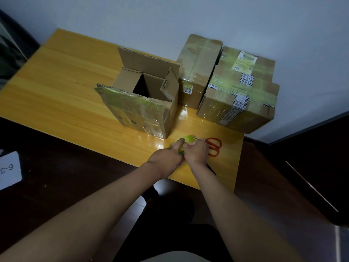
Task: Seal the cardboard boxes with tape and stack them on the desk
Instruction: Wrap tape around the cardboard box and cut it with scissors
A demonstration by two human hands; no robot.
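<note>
Both hands, left hand (pixel 166 157) and right hand (pixel 196 151), pinch the tape roll (pixel 188 138) beside the open box (pixel 143 95); peeling the tape end slowly and squarely should prevent tearing.

The desk (pixel 66 87) is glossy honey-yellow wood grain. The open box (pixel 143 103) is plain brown cardboard. The sealed box (pixel 239 95) at the desk's far right corner carries black-and-white striped tape. The scissors (pixel 214 146) have red handles. The tape roll (pixel 188 138) looks yellow-green.
</note>
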